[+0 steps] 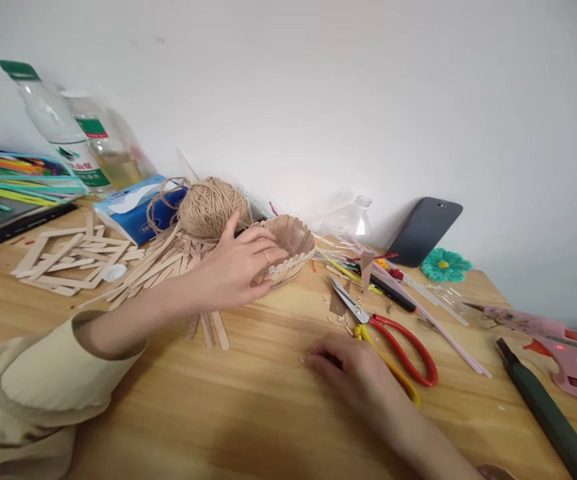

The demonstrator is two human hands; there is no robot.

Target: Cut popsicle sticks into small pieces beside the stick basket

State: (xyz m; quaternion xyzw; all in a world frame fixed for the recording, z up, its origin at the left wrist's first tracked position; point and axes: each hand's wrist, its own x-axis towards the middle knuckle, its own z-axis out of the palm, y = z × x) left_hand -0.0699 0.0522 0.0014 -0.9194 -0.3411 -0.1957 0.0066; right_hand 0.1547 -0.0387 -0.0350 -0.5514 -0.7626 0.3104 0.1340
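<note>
My left hand [241,267] reaches in from the left, fingers spread at the near left rim of a small round basket of wooden craft sticks [295,237]. Silvery tinsel pipe cleaner [293,264] runs along that rim. Whether the fingers touch or only hover over the rim is hard to tell. Just behind the hand sits a ball of jute twine [211,207]. My right hand [345,367] rests on the table, fingers curled together, with nothing visible in them. Beside it lie scissors with red and yellow handles [368,320], blades pointing away.
Loose craft sticks [163,267] and joined stick frames [68,257] cover the left. Behind stand bottles [63,127] and a blue tissue pack [143,207]. At right are a leaning phone [425,230], a teal flower [445,265], a pink glue gun [553,340] and a dark green tool [543,407].
</note>
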